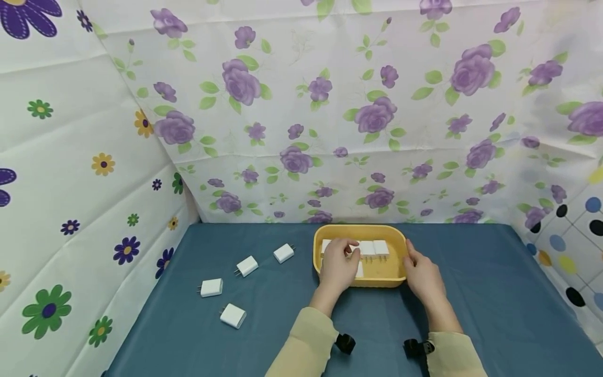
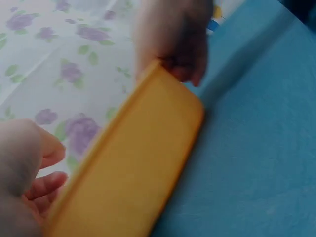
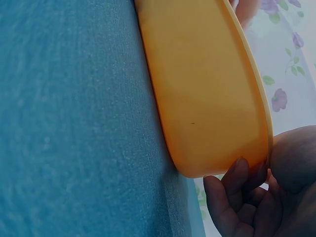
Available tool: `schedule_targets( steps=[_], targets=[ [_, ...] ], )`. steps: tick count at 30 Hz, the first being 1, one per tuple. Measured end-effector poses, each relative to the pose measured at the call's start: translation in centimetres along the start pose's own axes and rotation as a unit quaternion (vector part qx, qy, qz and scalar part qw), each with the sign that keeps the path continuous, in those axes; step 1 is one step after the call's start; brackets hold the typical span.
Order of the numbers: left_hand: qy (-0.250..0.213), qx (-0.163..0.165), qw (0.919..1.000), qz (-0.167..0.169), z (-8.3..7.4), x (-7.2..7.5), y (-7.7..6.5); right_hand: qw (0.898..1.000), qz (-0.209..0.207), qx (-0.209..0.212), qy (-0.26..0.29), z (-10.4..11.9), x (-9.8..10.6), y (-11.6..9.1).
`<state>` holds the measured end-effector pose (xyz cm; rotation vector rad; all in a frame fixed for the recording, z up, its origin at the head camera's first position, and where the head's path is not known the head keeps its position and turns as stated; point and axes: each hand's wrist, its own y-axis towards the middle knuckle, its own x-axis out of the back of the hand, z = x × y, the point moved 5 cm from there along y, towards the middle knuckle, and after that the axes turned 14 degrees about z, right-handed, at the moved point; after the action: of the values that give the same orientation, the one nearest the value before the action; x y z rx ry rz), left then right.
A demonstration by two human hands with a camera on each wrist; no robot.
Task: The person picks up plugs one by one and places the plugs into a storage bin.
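Note:
A yellow plastic tray [image 1: 381, 283] stands on the table and holds several white charger plugs [image 1: 367, 248], some side by side with their prongs toward the person. Over its left part is my left hand [image 1: 338, 263], thumb and index finger bent with a gap between them. In the left wrist view no plug shows in that hand [image 2: 24, 173]; part of the tray's inside is hidden beneath it. My right hand [image 1: 425, 277] grips the tray's right end at the rim. The right wrist view shows its fingers [image 3: 234, 185] against the outer wall.
Left of the tray, several white charger plugs lie apart on the blue tablecloth, among them a near one [image 1: 233, 315] and a far one [image 1: 284, 253]. A flowered cloth wall [image 1: 292, 104] rises behind the table, with other patterned sheets at both sides.

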<state>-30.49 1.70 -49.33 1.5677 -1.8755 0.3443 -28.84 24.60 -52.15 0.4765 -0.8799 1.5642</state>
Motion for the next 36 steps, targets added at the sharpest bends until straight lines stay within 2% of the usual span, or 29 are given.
schedule_targets(
  steps=[2,5,10,13,15,18,24,31,36],
  targets=[
    [-0.044,-0.01,0.9988,-0.019,0.3,1.2,0.0,1.0,0.0,0.0,-0.001,0.0,0.0,0.0],
    [-0.055,-0.012,0.9966,-0.059,1.3,3.5,-0.2,1.0,0.002,0.001,0.001,0.0,0.0,0.0],
    [-0.003,0.011,0.9933,-0.115,4.4,7.5,-0.3,1.0,-0.006,0.007,-0.007,-0.1,0.1,0.1],
    [0.043,0.05,0.9906,-0.12,6.5,9.3,-0.4,1.0,-0.009,0.009,-0.014,-0.2,0.2,0.2],
    [0.075,0.08,0.9886,-0.103,7.7,10.1,-0.6,1.0,-0.005,0.007,-0.011,-0.3,0.1,0.2],
    [0.102,0.114,0.9867,-0.054,8.9,10.7,-0.9,1.0,0.001,0.004,-0.009,-0.3,0.0,0.3],
    [0.142,0.135,0.9802,0.03,9.6,10.5,-1.4,1.0,-0.003,0.01,-0.014,-0.2,0.1,0.2],
    [0.202,0.151,0.9652,0.069,9.6,9.7,-1.9,1.0,-0.004,0.009,-0.013,0.0,0.0,0.3],
    [0.209,0.162,0.9597,0.094,9.4,9.4,-1.8,1.0,-0.008,0.008,-0.016,-0.1,0.1,0.2]
  ],
)
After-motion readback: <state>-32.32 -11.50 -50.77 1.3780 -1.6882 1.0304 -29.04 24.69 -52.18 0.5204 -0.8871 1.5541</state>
